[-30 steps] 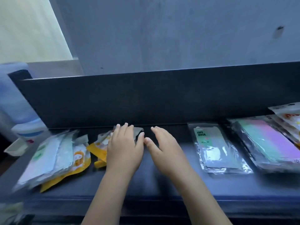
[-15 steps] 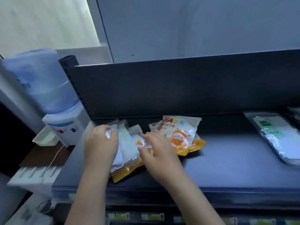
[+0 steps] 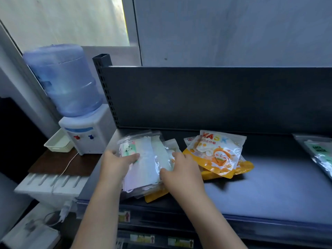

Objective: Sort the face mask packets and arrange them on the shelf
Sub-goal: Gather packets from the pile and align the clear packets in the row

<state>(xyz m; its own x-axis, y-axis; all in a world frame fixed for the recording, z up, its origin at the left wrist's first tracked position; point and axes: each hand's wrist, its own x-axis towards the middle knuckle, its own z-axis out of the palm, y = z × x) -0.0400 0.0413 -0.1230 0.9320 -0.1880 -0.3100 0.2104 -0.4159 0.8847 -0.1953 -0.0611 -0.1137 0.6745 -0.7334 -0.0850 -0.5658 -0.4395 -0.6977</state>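
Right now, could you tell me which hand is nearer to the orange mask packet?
The right hand: it rests just beside the orange mask packet, on the clear packets. The left hand grips their far side, farther away.

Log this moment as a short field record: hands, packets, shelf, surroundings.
left hand: grips the left edge of the clear packet stack, thumb on top
right hand: presses on the stack's right side
orange packets: small pile just right of the stack, on the shelf
far-right packet: clear, green label, partly out of view
water dispenser: left of the shelf, blue bottle on top
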